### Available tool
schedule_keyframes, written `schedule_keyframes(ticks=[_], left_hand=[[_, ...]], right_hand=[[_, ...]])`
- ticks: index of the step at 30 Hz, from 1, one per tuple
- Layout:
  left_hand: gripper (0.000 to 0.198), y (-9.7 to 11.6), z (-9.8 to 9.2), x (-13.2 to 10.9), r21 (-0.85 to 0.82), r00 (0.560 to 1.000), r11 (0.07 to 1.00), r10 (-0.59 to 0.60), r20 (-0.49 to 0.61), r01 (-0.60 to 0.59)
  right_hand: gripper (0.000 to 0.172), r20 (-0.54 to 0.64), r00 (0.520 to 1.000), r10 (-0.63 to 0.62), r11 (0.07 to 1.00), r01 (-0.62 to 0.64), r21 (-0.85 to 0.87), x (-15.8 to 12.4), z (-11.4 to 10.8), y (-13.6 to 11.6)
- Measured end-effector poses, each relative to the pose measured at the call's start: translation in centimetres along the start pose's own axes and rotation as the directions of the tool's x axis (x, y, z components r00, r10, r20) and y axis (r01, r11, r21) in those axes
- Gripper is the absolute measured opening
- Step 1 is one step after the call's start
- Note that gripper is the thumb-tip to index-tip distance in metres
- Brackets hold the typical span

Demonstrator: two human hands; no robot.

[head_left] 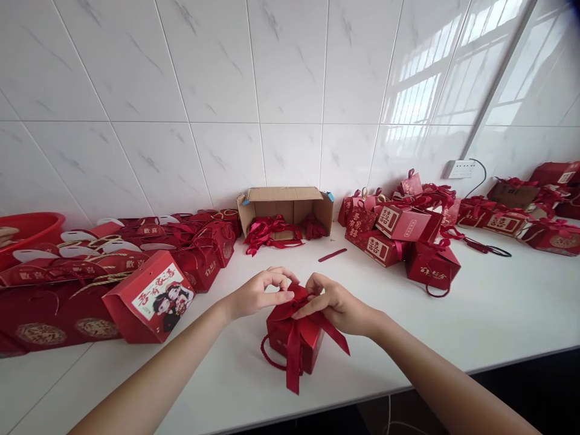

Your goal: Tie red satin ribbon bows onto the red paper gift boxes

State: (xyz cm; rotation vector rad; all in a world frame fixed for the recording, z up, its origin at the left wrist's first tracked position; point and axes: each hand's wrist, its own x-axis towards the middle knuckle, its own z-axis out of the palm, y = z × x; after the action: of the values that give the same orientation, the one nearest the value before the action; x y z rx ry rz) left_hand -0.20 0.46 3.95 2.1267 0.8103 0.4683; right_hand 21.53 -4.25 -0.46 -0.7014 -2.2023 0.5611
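A small red gift box (295, 341) stands on the white table before me, with a red cord handle (270, 356) hanging at its left side. Red satin ribbon (293, 359) is gathered at its top, and two loose tails drape down the front and right. My left hand (260, 294) is at the upper left of the box, thumb and fingers curled in on the ribbon. From the right, my right hand (338, 305) pinches the ribbon at the top, its index finger lying across it. The fingers partly hide the knot or bow.
Rows of red gift boxes (203, 248) line the left, near a red basin (34, 223). Against the tiled wall, an open cardboard box (286, 194) holds ribbons (272, 232). A ribbon strip (333, 255) lies on the table. More gift boxes (403, 223) are piled at right.
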Motion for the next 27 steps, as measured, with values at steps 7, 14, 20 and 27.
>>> schedule_keyframes(ticks=[7, 14, 20, 27], left_hand=[[0.026, 0.7, 1.8, -0.7, -0.155, 0.995, 0.988, 0.008, -0.097, -0.023], [0.027, 0.3, 3.8, -0.2, -0.157, 0.948, 0.987, -0.070, -0.312, 0.021], [0.022, 0.1, 4.2, -0.2, -0.207, 0.937, 0.978, -0.105, -0.334, 0.036], [0.032, -0.1, 4.5, -0.4, -0.260, 0.934, 0.964, -0.148, -0.324, 0.063]], right_hand=[[0.010, -0.286, 0.938, 0.197, 0.974, -0.155, 0.163, 0.0, 0.6, 0.2], [0.009, -0.331, 0.906, 0.264, 0.957, -0.204, 0.205, 0.2, 1.1, -0.1], [0.014, -0.341, 0.888, 0.308, 0.941, -0.231, 0.249, 0.2, 1.3, 0.1], [0.022, -0.378, 0.829, 0.412, 0.896, -0.291, 0.336, -0.1, 1.1, 0.5]])
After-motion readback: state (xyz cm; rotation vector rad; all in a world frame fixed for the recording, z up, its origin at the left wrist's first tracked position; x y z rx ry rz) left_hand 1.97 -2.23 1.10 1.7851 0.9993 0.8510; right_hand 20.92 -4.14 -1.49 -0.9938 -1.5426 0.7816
